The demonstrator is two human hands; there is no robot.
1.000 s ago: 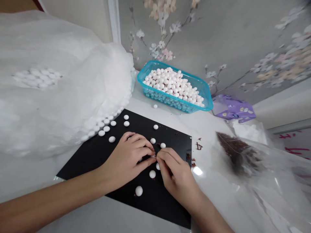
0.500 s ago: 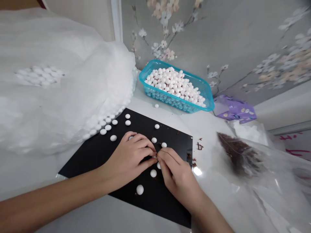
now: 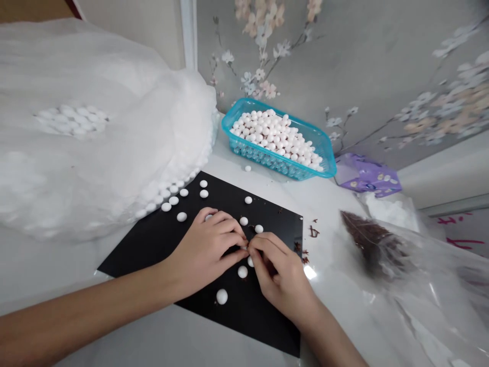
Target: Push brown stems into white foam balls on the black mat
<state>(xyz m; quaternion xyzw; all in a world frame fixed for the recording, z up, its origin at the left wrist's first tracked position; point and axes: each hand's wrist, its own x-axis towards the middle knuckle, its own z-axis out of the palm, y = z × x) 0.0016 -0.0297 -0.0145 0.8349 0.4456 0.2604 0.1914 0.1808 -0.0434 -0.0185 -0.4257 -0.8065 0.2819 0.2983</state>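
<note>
My left hand [image 3: 204, 252] and my right hand [image 3: 278, 275] meet fingertip to fingertip over a black sheet [image 3: 160, 239] on the table. Both are closed in a pinch on one small item between them, too hidden to name. Loose white round beads [image 3: 222, 296] lie on the sheet around my hands, with a row of them [image 3: 173, 200] along its far left edge. A turquoise basket [image 3: 324, 168] heaped with the same white beads stands at the back.
A large white gauzy bag [image 3: 95, 148] holding more beads fills the left. A clear plastic bag with dark brown bits [image 3: 372, 242] lies at right, with crumbs near it. A purple packet [image 3: 367, 176] sits by the floral wall.
My hands stay pinched together at the same spot on the black sheet. Only the view has shifted slightly.
</note>
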